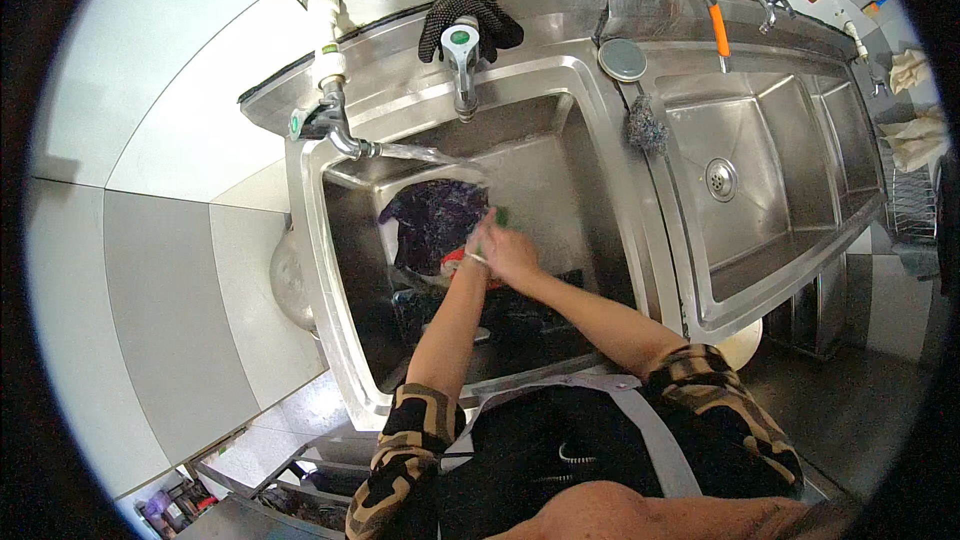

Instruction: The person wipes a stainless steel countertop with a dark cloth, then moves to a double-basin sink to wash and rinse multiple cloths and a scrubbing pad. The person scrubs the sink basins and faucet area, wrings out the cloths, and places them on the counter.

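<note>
Over the large stainless-steel sink (607,240), my left hand (478,240) and my right hand (511,249) are close together and overlap, both blurred. A small green thing (501,216), perhaps a scouring pad, shows at the fingers; which hand holds it I cannot tell. Dark purple wet cloth or leaves (431,221) lie left of my hands, on something pale. A red and white thing (452,261) sits beside my left wrist, partly hidden. Water (420,154) runs from the left faucet (341,136) into the sink.
A black dotted glove (480,15) hangs over the pipe behind the middle faucet (463,75). Steel wool (646,127) and a round lid (622,60) sit on the rim between the sinks. An orange-handled faucet (712,22) stands behind the right sink (720,120).
</note>
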A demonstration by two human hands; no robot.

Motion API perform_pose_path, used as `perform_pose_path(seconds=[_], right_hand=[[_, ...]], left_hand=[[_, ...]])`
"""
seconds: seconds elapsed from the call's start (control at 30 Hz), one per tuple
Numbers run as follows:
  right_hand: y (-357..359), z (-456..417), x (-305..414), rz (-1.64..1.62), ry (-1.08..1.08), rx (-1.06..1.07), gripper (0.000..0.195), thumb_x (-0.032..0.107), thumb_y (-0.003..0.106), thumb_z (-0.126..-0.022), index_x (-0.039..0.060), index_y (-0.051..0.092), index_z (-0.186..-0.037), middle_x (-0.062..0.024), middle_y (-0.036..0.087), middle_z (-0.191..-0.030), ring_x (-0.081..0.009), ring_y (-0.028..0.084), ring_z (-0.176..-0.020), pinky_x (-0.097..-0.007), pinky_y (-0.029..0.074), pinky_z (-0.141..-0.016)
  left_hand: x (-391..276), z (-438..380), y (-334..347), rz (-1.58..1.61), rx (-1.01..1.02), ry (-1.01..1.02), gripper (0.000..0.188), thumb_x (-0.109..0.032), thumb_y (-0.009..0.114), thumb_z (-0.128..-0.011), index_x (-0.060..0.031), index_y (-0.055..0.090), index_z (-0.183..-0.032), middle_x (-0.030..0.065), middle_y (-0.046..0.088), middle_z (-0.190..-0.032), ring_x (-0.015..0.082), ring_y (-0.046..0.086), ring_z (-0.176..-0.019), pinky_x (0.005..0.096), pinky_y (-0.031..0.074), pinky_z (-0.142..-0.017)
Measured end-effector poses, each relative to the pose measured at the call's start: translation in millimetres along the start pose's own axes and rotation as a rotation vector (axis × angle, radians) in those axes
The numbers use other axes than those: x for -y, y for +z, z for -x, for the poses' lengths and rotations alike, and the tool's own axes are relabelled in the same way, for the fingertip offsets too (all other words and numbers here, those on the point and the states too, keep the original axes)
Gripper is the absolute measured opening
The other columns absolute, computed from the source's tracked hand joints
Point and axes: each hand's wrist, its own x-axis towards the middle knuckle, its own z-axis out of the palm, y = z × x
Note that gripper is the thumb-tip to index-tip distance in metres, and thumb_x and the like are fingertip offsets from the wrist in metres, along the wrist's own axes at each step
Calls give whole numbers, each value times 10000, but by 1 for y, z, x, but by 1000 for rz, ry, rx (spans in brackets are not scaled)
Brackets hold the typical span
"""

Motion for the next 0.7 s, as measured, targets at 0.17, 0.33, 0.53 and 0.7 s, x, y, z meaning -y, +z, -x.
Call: perform_pose_path(seconds=[0.17, 0.33, 0.53, 0.7], right_hand=[[-29, -94, -80, 73, -48, -268, 353, 286, 461, -1068, -11, 617, -1176, -307, 636, -1217, -481, 605, -1136, -563, 457, -969], [-7, -92, -79, 213, 64, -566, 485, 163, 660, -955, 37, 501, -1396, -236, 545, -1373, -450, 568, -1202, -572, 457, -1025], [25, -12, -16, -295, -73, 91, 411, 235, 666, -939, 20, 575, -1278, -277, 661, -1183, -454, 650, -1091, -508, 525, -913], [15, 3, 7, -45, -79, 7, 443, 426, 567, -1013, 24, 618, -1190, -268, 687, -1099, -460, 660, -1020, -541, 508, -891]], left_hand=[[6, 10, 18, -206, 0, 113, 445, -211, 540, -1030, -58, 463, -1441, 142, 657, -1192, 286, 650, -1051, 471, 544, -856], [1, 42, 20, -301, -348, 217, 547, -284, 606, -1037, -164, 357, -1509, 126, 504, -1431, 339, 545, -1232, 553, 501, -981], [-29, 20, -10, -113, -162, 67, 610, -591, 520, -1033, -108, 538, -1404, 150, 582, -1386, 314, 571, -1248, 504, 503, -1015], [4, -6, -44, -197, -79, 196, 630, -567, 553, -1028, -77, 539, -1424, 158, 607, -1346, 288, 589, -1190, 503, 476, -1027]])
